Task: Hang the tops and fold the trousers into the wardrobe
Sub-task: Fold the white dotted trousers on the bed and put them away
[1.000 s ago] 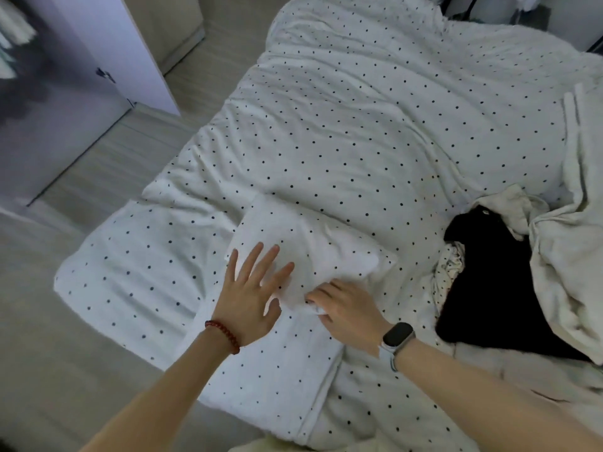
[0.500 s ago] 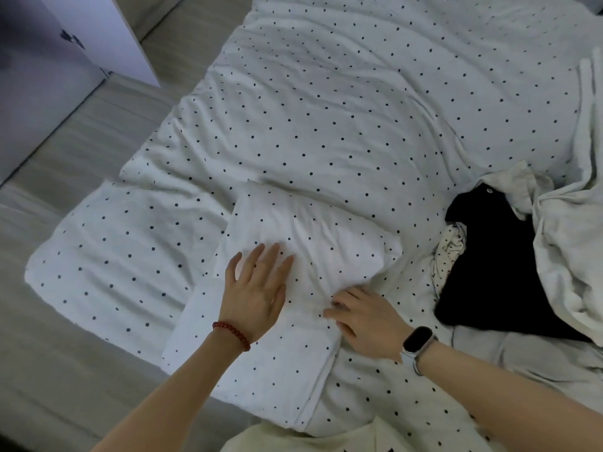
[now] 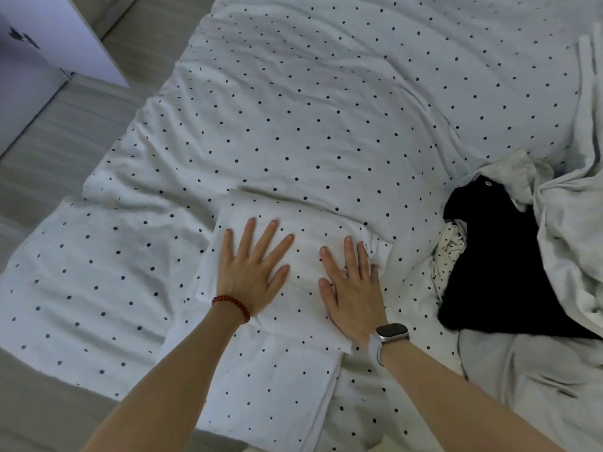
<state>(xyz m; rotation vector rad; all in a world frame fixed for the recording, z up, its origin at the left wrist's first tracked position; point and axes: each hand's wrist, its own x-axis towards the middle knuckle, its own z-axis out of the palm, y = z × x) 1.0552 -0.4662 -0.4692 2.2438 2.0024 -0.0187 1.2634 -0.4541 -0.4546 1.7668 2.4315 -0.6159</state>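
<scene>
The left hand (image 3: pixel 253 275) lay flat, fingers straight and spread, pressing down on the folded trousers (image 3: pixel 306 243), a white dotted garment folded into a block near the bed's front edge. The right hand (image 3: pixel 354 288) pressed flat beside it on the same fold, fingers straight and close together, its outer edge at the garment's crumpled right corner. Neither hand gripped anything. A red bead bracelet (image 3: pixel 231 305) circled the left wrist, and a smartwatch (image 3: pixel 390 334) with a dark, blank screen and pale strap sat on the right one.

The trousers' lower part (image 3: pixel 270 396) ran on toward the person, over the bed's edge. Beneath lay a white duvet with black dots (image 3: pixel 326 109), rumpled, the same pattern as the garment, so the outlines were hard to separate.

To the right, apart from the hands, a black garment (image 3: pixel 502 265) lay in a heap, with a small dotted cloth (image 3: pixel 452 246) tucked at its left edge and pale grey-white clothes (image 3: pixel 571 239) piled around it. At the far left stood a white wardrobe door (image 3: pixel 65 34) over grey wood-look flooring (image 3: pixel 49 141). No readable writing showed anywhere.
</scene>
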